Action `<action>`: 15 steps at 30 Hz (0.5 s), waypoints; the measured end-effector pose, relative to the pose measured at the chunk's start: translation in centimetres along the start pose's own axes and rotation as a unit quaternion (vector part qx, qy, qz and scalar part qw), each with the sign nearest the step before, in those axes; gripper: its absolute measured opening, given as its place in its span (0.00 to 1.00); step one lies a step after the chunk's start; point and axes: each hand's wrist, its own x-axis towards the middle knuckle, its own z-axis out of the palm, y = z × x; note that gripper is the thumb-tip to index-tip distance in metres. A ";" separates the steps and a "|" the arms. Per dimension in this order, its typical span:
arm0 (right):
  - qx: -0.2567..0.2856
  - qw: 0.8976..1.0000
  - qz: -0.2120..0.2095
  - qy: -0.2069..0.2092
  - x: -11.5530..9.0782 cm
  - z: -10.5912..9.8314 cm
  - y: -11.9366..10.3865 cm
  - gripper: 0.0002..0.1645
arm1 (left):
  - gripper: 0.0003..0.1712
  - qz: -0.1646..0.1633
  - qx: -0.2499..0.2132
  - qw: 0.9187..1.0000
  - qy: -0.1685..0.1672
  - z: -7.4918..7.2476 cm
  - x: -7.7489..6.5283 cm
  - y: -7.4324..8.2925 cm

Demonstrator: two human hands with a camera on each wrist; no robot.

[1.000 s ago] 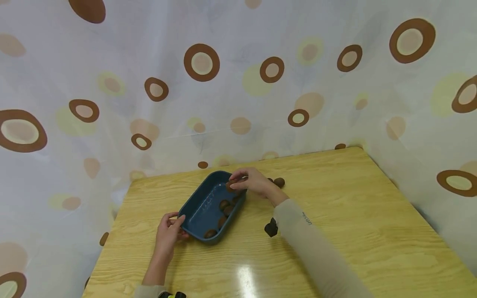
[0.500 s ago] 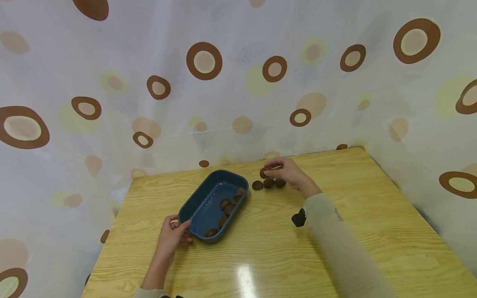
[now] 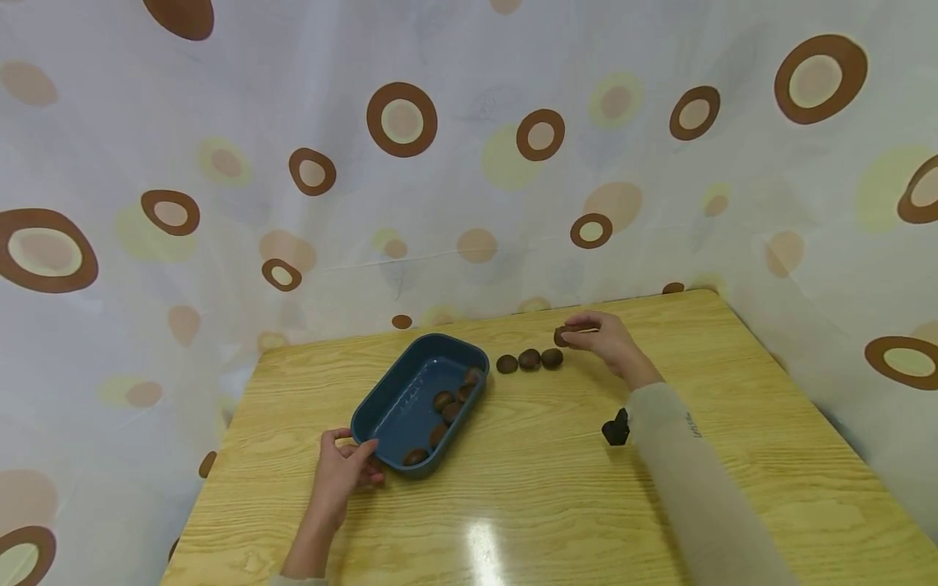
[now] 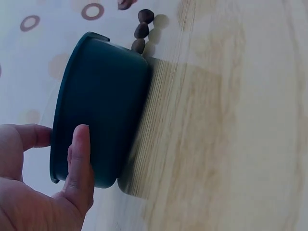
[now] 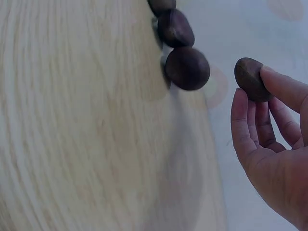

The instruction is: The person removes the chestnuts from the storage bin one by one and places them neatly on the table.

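Note:
My right hand (image 3: 602, 340) pinches a chestnut (image 5: 250, 79) between thumb and fingertips, raised near the right end of a short row. That row on the table is three brown chestnuts set side by side: a left one (image 3: 507, 364), a middle one (image 3: 529, 359) and a right one (image 5: 187, 68). With thumb over the rim and fingers along the outer wall, my left hand (image 3: 344, 472) holds the near left corner of a deep blue rectangular dish (image 4: 103, 101). Inside it several more chestnuts (image 3: 443, 400) lie along the right wall.
A wood-grain table (image 3: 572, 505) reaches back to a white curtain (image 3: 469, 195) printed with brown rings, which also stands along both sides. The row of chestnuts begins just right of the dish's far right corner. A black band piece (image 3: 617, 428) sits at the right sleeve.
My right hand has carried a chestnut from over the dish rightward, past the row to its right end. The left hand stays at the dish's corner, and the dish has hardly moved.

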 end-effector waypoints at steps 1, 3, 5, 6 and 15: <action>0.000 1.000 0.002 0.005 0.0 -0.2 0.3 0.27 | 0.33 0.000 -0.001 1.000 0.000 0.0 -0.1 0.0; -0.006 1.000 0.005 0.011 -0.1 -0.6 0.8 0.27 | 0.33 0.001 -0.002 1.000 0.001 0.1 -0.2 0.0; -0.005 1.000 0.013 0.014 -0.1 -0.9 1.2 0.28 | 0.33 0.003 -0.005 1.000 0.002 0.2 -0.3 0.0; -0.006 1.000 0.017 0.014 -0.2 -1.0 1.4 0.28 | 0.33 0.004 -0.007 1.000 0.003 0.2 -0.3 0.0; -0.063 0.997 0.046 0.019 -0.2 -1.5 2.4 0.25 | 0.31 0.019 -0.026 0.999 0.012 0.3 -0.2 0.2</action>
